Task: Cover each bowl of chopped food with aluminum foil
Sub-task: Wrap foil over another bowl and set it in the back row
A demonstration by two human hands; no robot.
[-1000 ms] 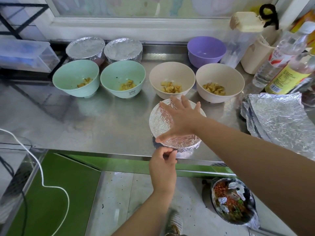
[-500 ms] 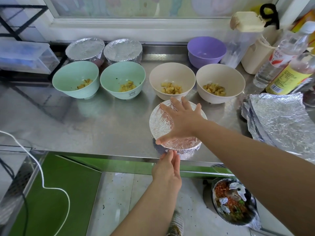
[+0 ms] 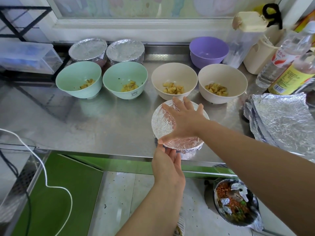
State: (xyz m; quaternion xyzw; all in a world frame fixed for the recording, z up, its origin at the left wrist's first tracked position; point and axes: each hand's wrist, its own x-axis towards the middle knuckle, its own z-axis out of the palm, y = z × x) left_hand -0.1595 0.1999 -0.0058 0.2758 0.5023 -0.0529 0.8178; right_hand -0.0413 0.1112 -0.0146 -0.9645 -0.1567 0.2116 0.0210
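Steel counter (image 3: 102, 126) under a window, head cam looking down. Foil-topped bowl (image 3: 162, 123) sits at the counter's front edge, mid-frame, approx 6 o'clock of the left beige bowl (image 3: 173, 79) and just apart from it. R hand (image 3: 185, 123) lies flat on the foil top, spread wide, thumb out along the near-left rim; the arm comes in from 4 o'clock. L hand (image 3: 167, 165) is off the edge at the bowl's 7 o'clock, held straight and pressed together, tips touching the foil skirt right under the R thumb. Neither hand pinches anything.

Judgement: this bowl is nearly done, step = smoothing/tucking foil round the rim. Skirt at 5 o'clock looks crumpled, can't tell if it's tight underneath. Tally: 2 covered at the back around 11 o'clock, left covered bowl (image 3: 87, 48) and right covered bowl (image 3: 125, 49); 1 in hand; 4 open w/ chopped food: left green bowl (image 3: 78, 80), right green bowl (image 3: 125, 79), the left beige one, and right beige bowl (image 3: 221, 80) at 1 o'clock.

Key relation for the next move: foil sheet stack (image 3: 281, 123) lies at 3 o'clock of the R hand, well apart; R is clearly nearer than L. Nearest open bowl is at 12 o'clock, just past the R hand. Bowls are round, so no long axis to line up. Prob. R fetches a sheet, L pulls a bowl fwd. Risk: the bowl is at the edge, so a shove toward 6 o'clock could tip it off.
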